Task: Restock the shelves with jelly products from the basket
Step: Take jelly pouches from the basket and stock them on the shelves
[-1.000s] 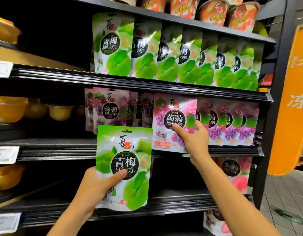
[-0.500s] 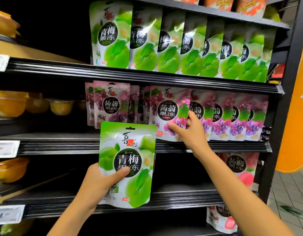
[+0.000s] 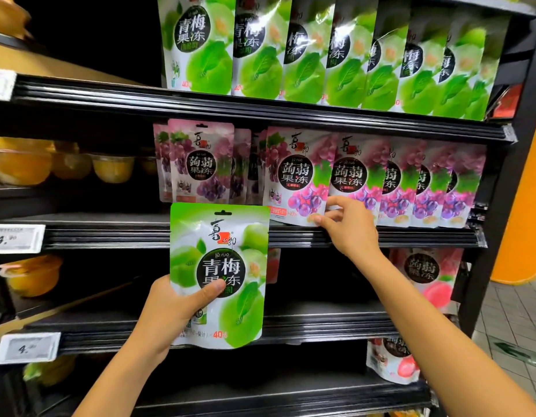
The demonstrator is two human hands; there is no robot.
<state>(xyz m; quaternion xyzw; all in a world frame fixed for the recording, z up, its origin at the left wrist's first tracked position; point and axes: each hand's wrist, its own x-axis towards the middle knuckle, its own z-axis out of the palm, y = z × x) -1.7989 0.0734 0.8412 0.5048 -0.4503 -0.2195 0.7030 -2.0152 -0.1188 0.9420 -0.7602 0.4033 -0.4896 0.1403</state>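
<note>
My left hand (image 3: 173, 314) grips a green plum jelly pouch (image 3: 220, 275) by its lower left, thumb across the front, and holds it upright in front of the lower shelves. My right hand (image 3: 348, 228) reaches to the middle shelf (image 3: 110, 236). Its thumb and fingers pinch the lower right corner of a purple grape jelly pouch (image 3: 294, 176), which stands at the front of the purple row (image 3: 411, 185). More green plum pouches (image 3: 321, 52) line the top shelf (image 3: 260, 111). The basket is out of view.
Yellow jelly cups (image 3: 65, 164) sit at the left on the middle and lower shelves. Peach pouches (image 3: 426, 275) stand at the right of the lower shelf, and another (image 3: 391, 361) sits below. Price tags (image 3: 17, 238) hang on the shelf edges. An orange pillar (image 3: 525, 206) stands at the right.
My right hand has set the purple pouch down into the row on the middle shelf and slid to its lower right corner. The left hand has kept the green pouch nearly still.
</note>
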